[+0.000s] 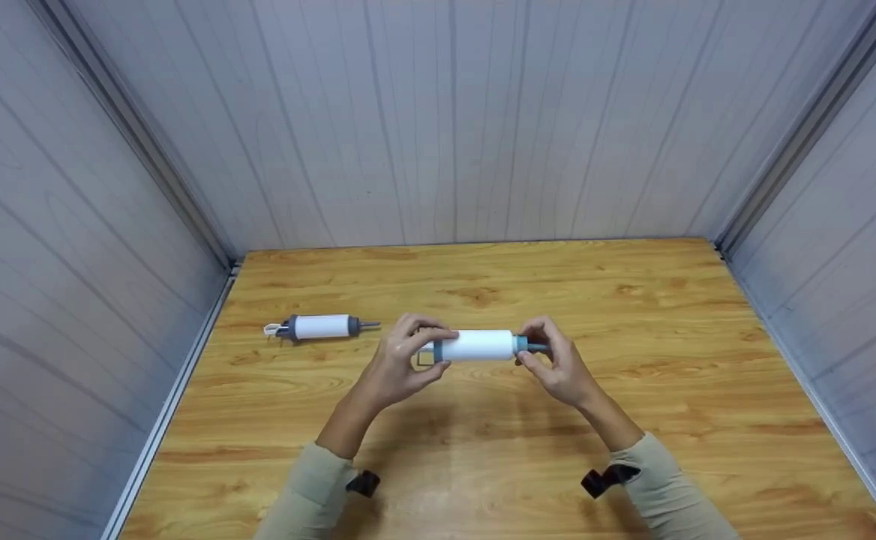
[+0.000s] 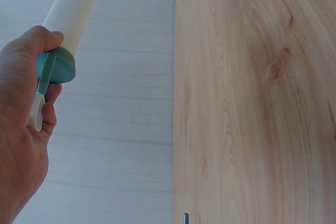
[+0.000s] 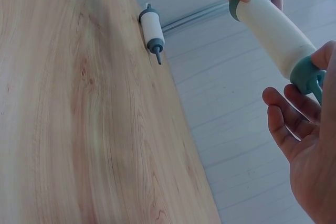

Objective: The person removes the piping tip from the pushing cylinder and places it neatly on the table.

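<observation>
Both hands hold a white cylinder with teal end caps [image 1: 475,346] lengthwise, left to right, above the table. My left hand [image 1: 400,364] grips its left end; in the left wrist view the thumb presses by the wide teal cap [image 2: 64,67], where a teal strip with a white tip sticks out. My right hand [image 1: 562,367] pinches the right end around the narrower teal cap [image 3: 303,73], from which a thin teal stem extends. The cylinder's exact kind is unclear. A similar white cylinder with dark grey end caps [image 1: 322,326] lies on the table, left of my left hand.
The wooden table [image 1: 475,465] has pale panel walls at the back [image 1: 438,127], left [image 1: 55,285] and right [image 1: 835,262]. The grey-capped cylinder has a thin stem pointing right and a white loop at its left end. Dark straps sit on both sleeves.
</observation>
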Motion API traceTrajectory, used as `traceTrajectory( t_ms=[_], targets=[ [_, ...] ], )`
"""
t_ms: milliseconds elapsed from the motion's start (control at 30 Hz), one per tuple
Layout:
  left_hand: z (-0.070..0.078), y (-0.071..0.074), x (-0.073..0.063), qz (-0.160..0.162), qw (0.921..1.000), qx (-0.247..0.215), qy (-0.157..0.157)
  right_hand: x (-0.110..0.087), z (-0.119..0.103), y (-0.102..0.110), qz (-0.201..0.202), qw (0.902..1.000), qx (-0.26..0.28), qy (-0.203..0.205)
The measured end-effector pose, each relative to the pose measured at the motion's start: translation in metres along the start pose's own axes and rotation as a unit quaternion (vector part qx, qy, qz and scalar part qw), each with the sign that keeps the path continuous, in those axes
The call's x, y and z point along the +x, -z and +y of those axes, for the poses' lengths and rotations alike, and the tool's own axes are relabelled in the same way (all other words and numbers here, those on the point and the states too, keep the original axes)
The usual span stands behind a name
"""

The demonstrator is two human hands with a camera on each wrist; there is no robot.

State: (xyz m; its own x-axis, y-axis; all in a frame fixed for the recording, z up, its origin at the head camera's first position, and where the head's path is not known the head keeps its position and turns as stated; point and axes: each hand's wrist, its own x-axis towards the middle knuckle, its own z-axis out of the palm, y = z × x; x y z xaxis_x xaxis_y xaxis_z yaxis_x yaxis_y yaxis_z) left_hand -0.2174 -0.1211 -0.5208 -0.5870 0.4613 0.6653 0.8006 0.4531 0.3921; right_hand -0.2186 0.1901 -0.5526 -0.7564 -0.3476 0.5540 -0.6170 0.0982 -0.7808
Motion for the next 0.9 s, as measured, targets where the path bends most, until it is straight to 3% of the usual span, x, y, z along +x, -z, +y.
traceTrajectory(
  t_ms=[900],
  targets=[
    [-0.0034, -0.0031, -0.0006, 0.007, 0.9999, -0.002, -0.009, -0.0018, 0.0038, 0.0019, 0.015, 0.9993, 0.019, 0.029]
  ],
)
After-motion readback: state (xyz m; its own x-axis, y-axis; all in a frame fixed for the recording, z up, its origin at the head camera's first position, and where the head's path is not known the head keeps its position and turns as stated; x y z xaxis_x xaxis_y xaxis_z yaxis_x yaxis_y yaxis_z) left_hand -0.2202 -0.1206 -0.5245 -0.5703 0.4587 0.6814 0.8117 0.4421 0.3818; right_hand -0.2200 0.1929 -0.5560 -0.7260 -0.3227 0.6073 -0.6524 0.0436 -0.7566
